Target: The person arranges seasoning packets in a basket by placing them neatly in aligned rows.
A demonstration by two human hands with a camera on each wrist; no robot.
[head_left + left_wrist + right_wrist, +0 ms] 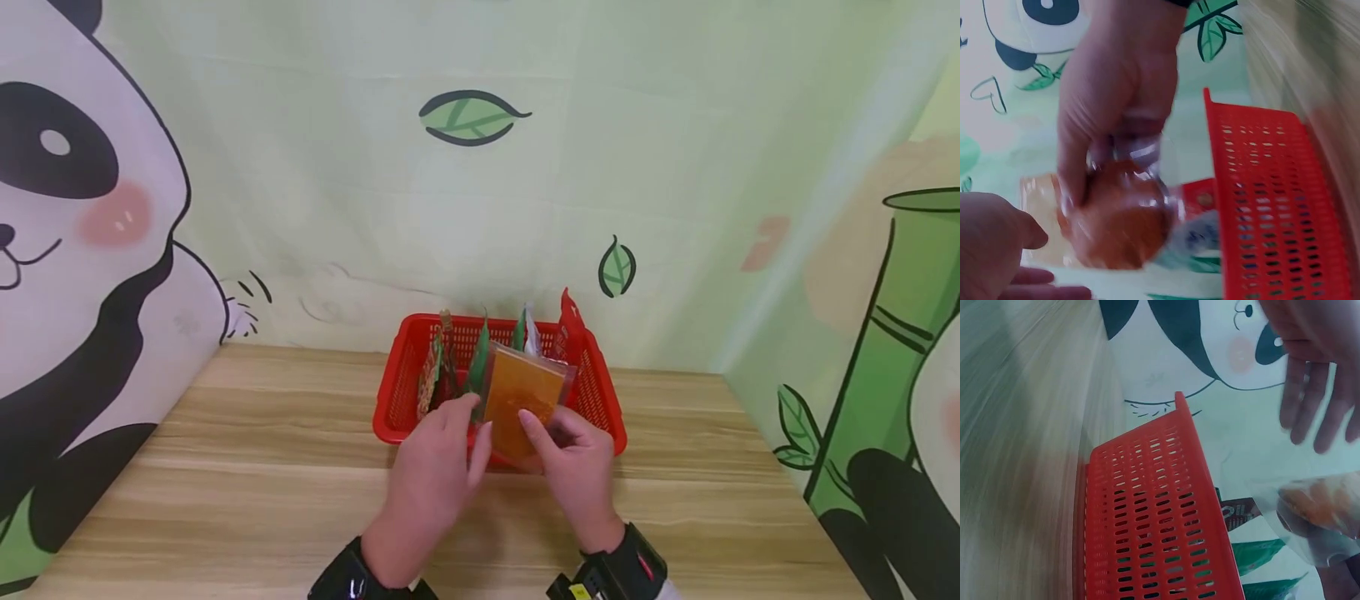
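Note:
My right hand [577,467] pinches a flat clear plastic packet [521,396] with orange-brown contents, thumb across its front face. The packet is tilted, in front of and above the near side of a red basket [388,396]. Beside the packet's left edge is my left hand [438,467], fingers loosely extended. In the left wrist view the right hand [1119,94] reaches over the packet [1122,219], while the left hand [997,244] shows at the lower left. The right wrist view has the left hand [1322,381] with spread fingers, apart from the packet [1319,506].
Several packages stand in the basket, among them a green packet [480,358] and a red one [572,329]. The basket is on a wood-grain table [262,467], close to a backdrop [315,208] printed with pandas, leaves and bamboo.

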